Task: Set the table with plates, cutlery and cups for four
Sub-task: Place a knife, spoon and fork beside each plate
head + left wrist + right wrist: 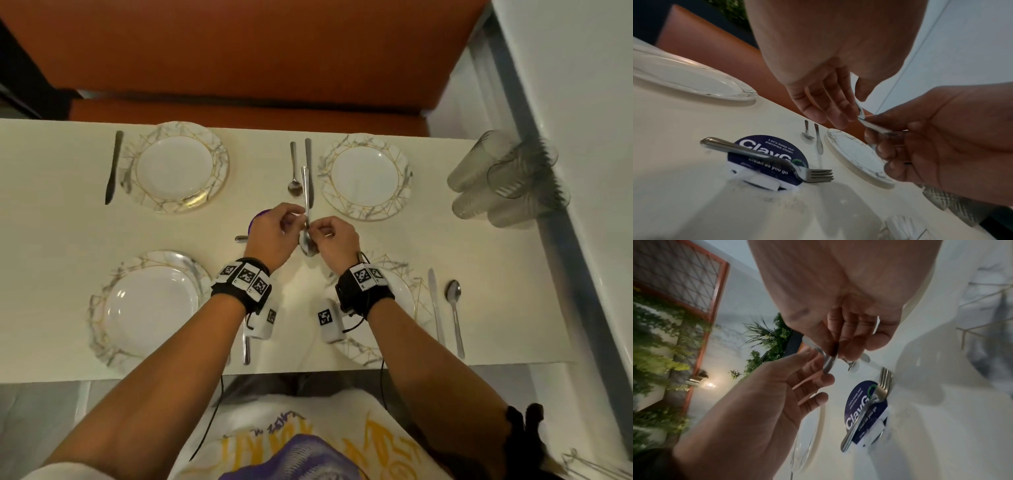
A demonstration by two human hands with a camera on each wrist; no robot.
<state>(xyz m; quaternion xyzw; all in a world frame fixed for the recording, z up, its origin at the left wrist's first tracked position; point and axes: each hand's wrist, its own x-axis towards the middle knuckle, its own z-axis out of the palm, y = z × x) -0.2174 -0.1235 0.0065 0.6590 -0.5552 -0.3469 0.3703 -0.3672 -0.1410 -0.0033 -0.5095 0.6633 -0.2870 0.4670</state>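
Observation:
Over the middle of the table both hands hold one steel spoon (306, 205), handle pointing away, bowl towards me. My left hand (294, 219) pinches its stem between thumb and fingers (838, 112). My right hand (319, 233) pinches it just above the bowl, with fingers (846, 344) curled. Four marbled plates lie on the table: far left (176, 168), far right (366, 176), near left (147, 305), and near right (416, 301) partly under my right wrist. A fork (766, 155) rests on a round purple sign (777, 144) below the hands.
A knife (114, 168) lies left of the far left plate. A spoon (294, 171) and knife (308, 150) lie between the far plates, and a knife (435, 301) and spoon (454, 315) right of the near right plate. Clear cups (507, 185) lie stacked at the right edge by the wall.

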